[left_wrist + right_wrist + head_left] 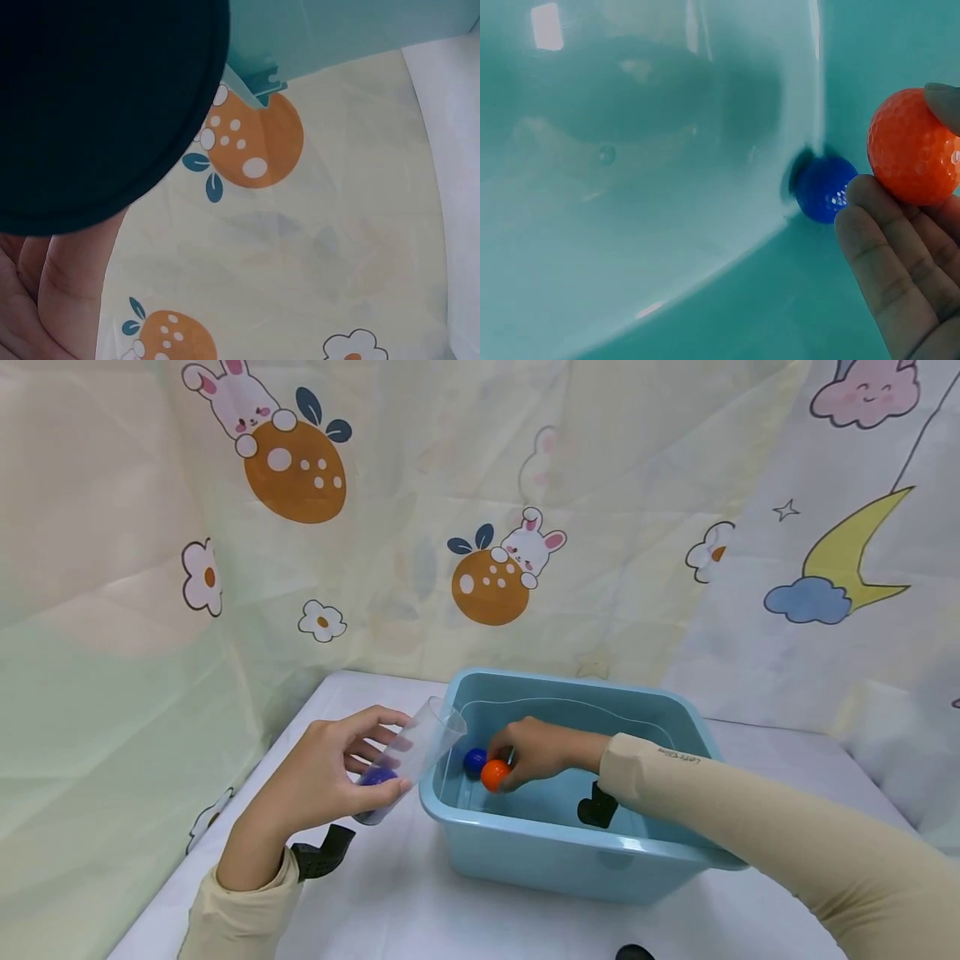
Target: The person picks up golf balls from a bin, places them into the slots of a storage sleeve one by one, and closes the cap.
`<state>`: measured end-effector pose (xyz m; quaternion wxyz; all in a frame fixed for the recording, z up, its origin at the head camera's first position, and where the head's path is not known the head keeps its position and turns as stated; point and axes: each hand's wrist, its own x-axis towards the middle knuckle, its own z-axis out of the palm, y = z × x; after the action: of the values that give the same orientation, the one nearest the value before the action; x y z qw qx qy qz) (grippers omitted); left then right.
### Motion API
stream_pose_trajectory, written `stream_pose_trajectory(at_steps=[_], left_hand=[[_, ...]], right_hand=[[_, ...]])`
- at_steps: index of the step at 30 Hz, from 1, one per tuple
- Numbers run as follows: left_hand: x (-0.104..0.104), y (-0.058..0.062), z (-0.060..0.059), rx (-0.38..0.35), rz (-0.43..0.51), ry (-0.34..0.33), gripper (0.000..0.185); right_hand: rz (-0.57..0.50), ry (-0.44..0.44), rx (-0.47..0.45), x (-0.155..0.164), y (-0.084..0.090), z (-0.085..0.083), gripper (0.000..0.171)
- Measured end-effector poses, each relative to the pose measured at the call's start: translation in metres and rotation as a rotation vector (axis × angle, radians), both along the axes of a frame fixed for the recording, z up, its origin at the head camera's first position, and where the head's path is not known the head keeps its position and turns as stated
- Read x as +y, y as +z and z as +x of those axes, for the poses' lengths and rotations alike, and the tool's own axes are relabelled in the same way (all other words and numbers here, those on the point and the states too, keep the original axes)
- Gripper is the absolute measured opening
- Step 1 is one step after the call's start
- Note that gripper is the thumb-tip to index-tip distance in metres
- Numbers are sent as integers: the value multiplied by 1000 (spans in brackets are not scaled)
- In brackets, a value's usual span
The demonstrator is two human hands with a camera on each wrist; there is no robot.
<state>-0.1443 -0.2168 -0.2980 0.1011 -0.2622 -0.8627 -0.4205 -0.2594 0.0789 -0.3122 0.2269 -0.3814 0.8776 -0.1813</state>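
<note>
My left hand (330, 772) grips a clear plastic cup (423, 743), tilted with its mouth toward the tub; a blue ball (378, 776) lies near its bottom. In the left wrist view a large dark round shape (105, 112) covers the upper left, with part of the hand below it. Inside the light blue tub (525, 827), my right hand (542, 748) pinches an orange golf ball (911, 146) between thumb and fingers. Another blue golf ball (825, 189) rests in the tub's corner, close beside those fingertips.
The tub stands on a white-covered table (390, 893). Behind and to the left hangs a printed curtain (390, 568) with rabbits, flowers and a moon. A small black object (634, 952) shows at the bottom edge of the head view.
</note>
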Motion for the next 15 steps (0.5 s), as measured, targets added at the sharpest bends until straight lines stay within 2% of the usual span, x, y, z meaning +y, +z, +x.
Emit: stream_pose_trajectory(at_steps=[6, 15], left_hand=[[-1, -1, -2, -1, -14, 18, 47], [-1, -2, -2, 1, -24, 18, 48]], right_hand=[[-16, -36, -15, 7, 10, 2, 28], [-47, -29, 30, 13, 31, 9, 33]])
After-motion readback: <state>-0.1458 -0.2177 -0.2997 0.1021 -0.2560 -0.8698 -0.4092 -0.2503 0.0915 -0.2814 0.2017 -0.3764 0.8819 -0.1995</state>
